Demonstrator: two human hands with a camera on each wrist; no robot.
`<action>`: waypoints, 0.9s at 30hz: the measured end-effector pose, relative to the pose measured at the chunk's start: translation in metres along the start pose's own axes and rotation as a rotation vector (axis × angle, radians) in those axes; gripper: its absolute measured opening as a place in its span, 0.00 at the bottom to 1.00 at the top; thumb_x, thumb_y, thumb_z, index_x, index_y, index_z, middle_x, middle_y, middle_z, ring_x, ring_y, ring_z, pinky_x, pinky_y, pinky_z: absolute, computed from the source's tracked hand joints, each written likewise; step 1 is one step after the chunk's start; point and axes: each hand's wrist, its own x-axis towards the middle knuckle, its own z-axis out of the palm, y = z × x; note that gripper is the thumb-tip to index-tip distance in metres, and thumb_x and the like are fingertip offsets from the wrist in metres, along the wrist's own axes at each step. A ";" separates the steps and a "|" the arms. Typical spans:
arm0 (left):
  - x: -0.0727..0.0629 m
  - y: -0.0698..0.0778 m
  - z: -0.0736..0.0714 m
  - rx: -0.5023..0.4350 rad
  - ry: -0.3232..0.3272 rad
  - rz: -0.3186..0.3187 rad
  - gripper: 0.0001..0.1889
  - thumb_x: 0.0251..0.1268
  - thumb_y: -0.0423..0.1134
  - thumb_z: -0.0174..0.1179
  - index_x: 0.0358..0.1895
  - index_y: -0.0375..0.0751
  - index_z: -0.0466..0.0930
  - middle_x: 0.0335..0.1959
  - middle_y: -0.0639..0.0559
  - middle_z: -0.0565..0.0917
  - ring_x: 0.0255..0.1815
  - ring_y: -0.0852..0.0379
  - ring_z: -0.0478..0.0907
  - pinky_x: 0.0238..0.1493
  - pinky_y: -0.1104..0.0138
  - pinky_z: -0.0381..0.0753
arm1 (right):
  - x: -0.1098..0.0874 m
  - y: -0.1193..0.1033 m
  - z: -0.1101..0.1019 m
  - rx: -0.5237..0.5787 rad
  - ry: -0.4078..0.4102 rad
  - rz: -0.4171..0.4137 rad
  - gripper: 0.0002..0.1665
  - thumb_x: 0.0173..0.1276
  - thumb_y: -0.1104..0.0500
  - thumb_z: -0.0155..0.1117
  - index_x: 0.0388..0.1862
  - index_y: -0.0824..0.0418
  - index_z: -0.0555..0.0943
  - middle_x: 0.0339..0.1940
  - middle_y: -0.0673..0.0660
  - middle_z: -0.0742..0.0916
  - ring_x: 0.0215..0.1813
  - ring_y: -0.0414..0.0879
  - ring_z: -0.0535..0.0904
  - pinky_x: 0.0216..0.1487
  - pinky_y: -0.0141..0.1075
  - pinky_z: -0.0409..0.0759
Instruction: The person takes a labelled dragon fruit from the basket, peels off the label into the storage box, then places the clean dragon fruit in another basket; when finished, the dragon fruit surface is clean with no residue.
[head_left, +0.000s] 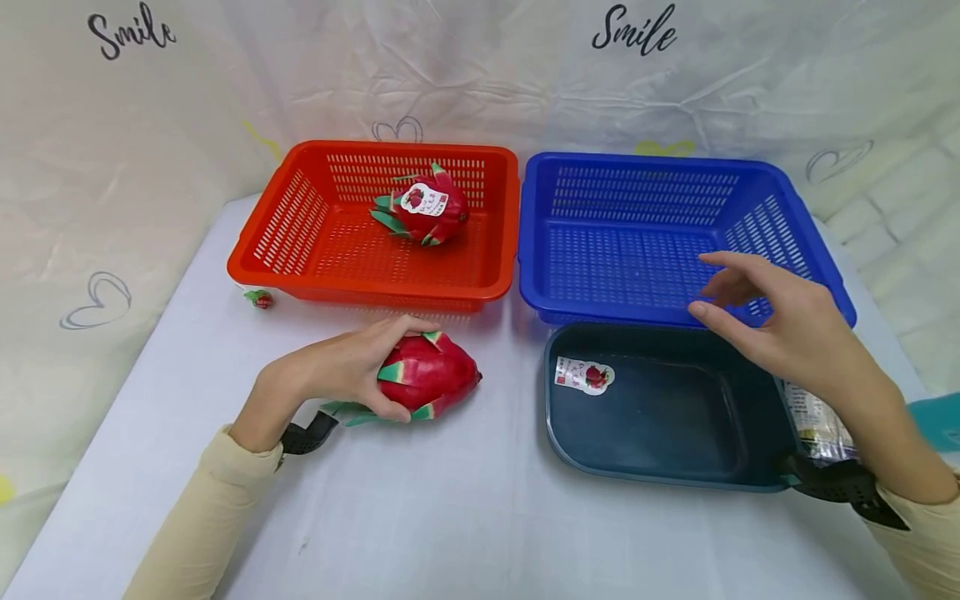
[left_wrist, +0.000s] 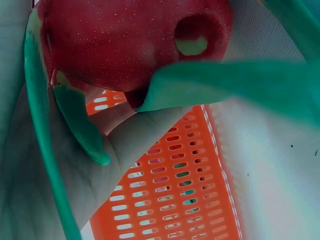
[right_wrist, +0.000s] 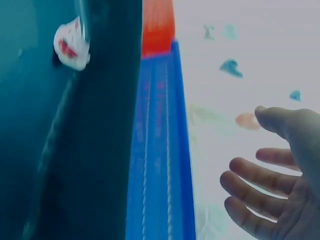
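My left hand (head_left: 352, 367) grips a red dragon fruit (head_left: 438, 375) with green leafy scales, close over the white table in front of the red basket. In the left wrist view the fruit's (left_wrist: 125, 40) green leaves hang past the palm. My right hand (head_left: 795, 317) hovers over the near right edge of the blue basket (head_left: 622, 250), fingers loosely bent and holding nothing. Below it stands a dark green tub (head_left: 645, 433) with a fruit-printed sticker (head_left: 585, 377) inside on the left. A second dragon fruit (head_left: 450, 212), bearing a white label (head_left: 424, 200), lies in the red basket (head_left: 292, 225).
A small red-and-green strawberry-like piece (head_left: 260, 298) lies by the red basket's near left corner. A silvery printed packet (head_left: 817, 425) sits right of the tub, partly under my right arm. Something teal (head_left: 937, 421) shows at the right edge. A printed sheet hangs behind the baskets.
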 end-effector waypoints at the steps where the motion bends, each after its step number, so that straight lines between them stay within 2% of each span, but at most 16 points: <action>1: 0.000 0.000 0.000 0.002 0.002 0.000 0.50 0.40 0.57 0.77 0.69 0.62 0.55 0.63 0.61 0.68 0.64 0.59 0.66 0.49 0.64 0.83 | -0.001 0.004 -0.001 -0.003 0.007 0.016 0.36 0.53 0.67 0.75 0.63 0.63 0.75 0.35 0.57 0.85 0.42 0.11 0.67 0.40 0.11 0.67; 4: -0.001 0.000 0.000 0.001 0.000 0.003 0.51 0.40 0.57 0.77 0.69 0.62 0.54 0.63 0.61 0.68 0.64 0.60 0.66 0.49 0.64 0.83 | -0.005 0.019 -0.004 -0.011 0.021 0.081 0.37 0.54 0.67 0.74 0.64 0.65 0.73 0.39 0.62 0.85 0.43 0.13 0.67 0.45 0.08 0.63; 7: -0.001 -0.001 0.000 0.003 -0.004 -0.005 0.51 0.40 0.57 0.77 0.69 0.63 0.54 0.63 0.62 0.68 0.64 0.60 0.65 0.50 0.65 0.83 | -0.009 0.034 -0.008 -0.047 -0.012 0.176 0.39 0.58 0.62 0.72 0.67 0.65 0.69 0.48 0.69 0.83 0.49 0.34 0.76 0.44 0.10 0.58; 9: -0.001 -0.001 0.000 0.001 -0.006 -0.007 0.51 0.40 0.57 0.77 0.69 0.63 0.54 0.63 0.62 0.68 0.64 0.60 0.65 0.50 0.65 0.83 | -0.010 0.043 -0.010 -0.079 -0.046 0.229 0.41 0.60 0.58 0.71 0.70 0.66 0.66 0.55 0.72 0.79 0.52 0.52 0.76 0.44 0.20 0.64; 11: -0.001 -0.001 0.000 0.001 -0.007 -0.010 0.51 0.40 0.57 0.77 0.69 0.63 0.54 0.63 0.62 0.68 0.65 0.60 0.65 0.50 0.65 0.83 | -0.010 0.051 -0.013 -0.101 -0.087 0.264 0.43 0.62 0.55 0.69 0.72 0.66 0.63 0.61 0.75 0.75 0.53 0.69 0.71 0.49 0.35 0.73; 13: 0.000 -0.001 0.000 -0.001 -0.008 -0.012 0.51 0.39 0.57 0.77 0.69 0.63 0.54 0.64 0.63 0.67 0.65 0.61 0.65 0.50 0.65 0.83 | -0.011 0.058 -0.016 -0.102 -0.110 0.290 0.44 0.63 0.55 0.67 0.73 0.66 0.60 0.66 0.76 0.71 0.54 0.72 0.68 0.51 0.57 0.76; 14: 0.000 -0.001 0.000 -0.003 -0.009 -0.013 0.52 0.39 0.57 0.77 0.69 0.64 0.54 0.64 0.63 0.67 0.65 0.61 0.65 0.50 0.65 0.83 | -0.011 0.062 -0.017 -0.101 -0.120 0.300 0.44 0.63 0.55 0.66 0.74 0.66 0.59 0.67 0.77 0.70 0.54 0.74 0.68 0.49 0.68 0.72; 15: 0.000 -0.001 0.000 -0.005 -0.010 -0.015 0.52 0.39 0.57 0.78 0.69 0.64 0.53 0.64 0.63 0.67 0.65 0.61 0.64 0.50 0.64 0.83 | -0.012 0.066 -0.018 -0.100 -0.131 0.309 0.45 0.63 0.55 0.66 0.74 0.67 0.58 0.68 0.77 0.68 0.54 0.75 0.67 0.48 0.73 0.68; 21: 0.000 0.000 -0.001 -0.011 -0.016 -0.021 0.52 0.39 0.57 0.78 0.69 0.63 0.53 0.64 0.62 0.67 0.66 0.60 0.65 0.50 0.64 0.83 | -0.017 0.086 -0.024 -0.083 -0.167 0.361 0.49 0.65 0.51 0.62 0.77 0.65 0.50 0.70 0.80 0.61 0.53 0.79 0.62 0.47 0.78 0.61; 26: 0.000 0.001 -0.002 -0.012 -0.015 -0.025 0.52 0.39 0.57 0.78 0.69 0.63 0.53 0.64 0.62 0.67 0.66 0.60 0.65 0.50 0.63 0.83 | -0.018 0.098 -0.025 -0.037 -0.147 0.371 0.51 0.66 0.49 0.58 0.79 0.61 0.43 0.75 0.78 0.55 0.62 0.80 0.57 0.46 0.80 0.60; 27: 0.000 0.001 -0.002 -0.014 -0.015 -0.026 0.52 0.39 0.56 0.78 0.69 0.63 0.53 0.64 0.62 0.67 0.66 0.60 0.65 0.50 0.63 0.83 | -0.018 0.100 -0.025 -0.023 -0.144 0.372 0.52 0.66 0.49 0.57 0.80 0.61 0.42 0.75 0.78 0.54 0.65 0.81 0.55 0.50 0.80 0.57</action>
